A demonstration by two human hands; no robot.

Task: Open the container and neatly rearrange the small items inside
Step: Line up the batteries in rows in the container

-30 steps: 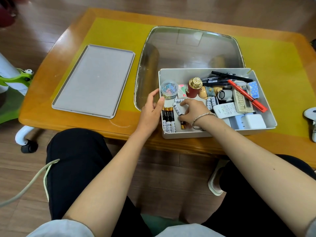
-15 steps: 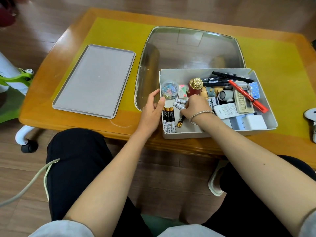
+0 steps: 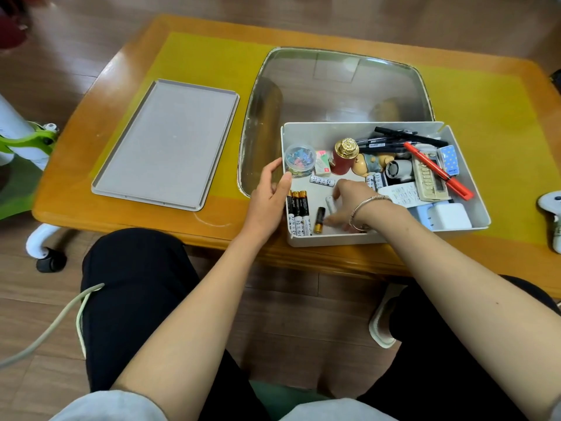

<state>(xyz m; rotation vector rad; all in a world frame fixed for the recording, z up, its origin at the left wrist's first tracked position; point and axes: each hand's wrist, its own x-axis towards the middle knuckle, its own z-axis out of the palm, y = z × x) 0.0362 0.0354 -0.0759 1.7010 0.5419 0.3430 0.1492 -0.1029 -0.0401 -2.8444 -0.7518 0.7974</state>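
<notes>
Gripping the near-left wall of the white container (image 3: 306,129), the left hand (image 3: 267,199) curls its thumb over the rim beside a row of black-and-gold batteries (image 3: 298,212). Inside, the right hand (image 3: 353,202) reaches down with fingers curled on a white battery (image 3: 330,203), next to a loose black-and-gold battery (image 3: 319,219). That container sits on the wooden table (image 3: 121,74), its grey lid (image 3: 167,144) lying apart to the left.
</notes>
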